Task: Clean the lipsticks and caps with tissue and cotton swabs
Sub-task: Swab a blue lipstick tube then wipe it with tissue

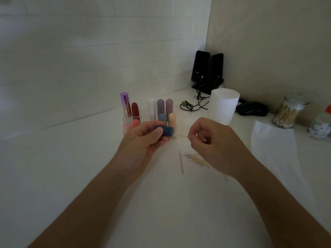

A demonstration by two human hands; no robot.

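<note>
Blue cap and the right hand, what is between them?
In the head view, a thin swab crosses the gap: the right hand pinches one end, the other points at the blue cap held by the left hand.

Counter [71, 176]: lipstick rack [143, 113] at back centre. Cup [223, 106] right of rack; speakers [207, 72] behind cup, in the corner; mouse [251, 108] right of cup. Swab jar [288, 113] far right, tissue sheet [274, 145] before it. Left hand [143, 142], holding cap [166, 131], and right hand [213, 145], pinching swab [182, 136], before rack. Loose swabs [195, 159] on counter beneath right hand.
</note>
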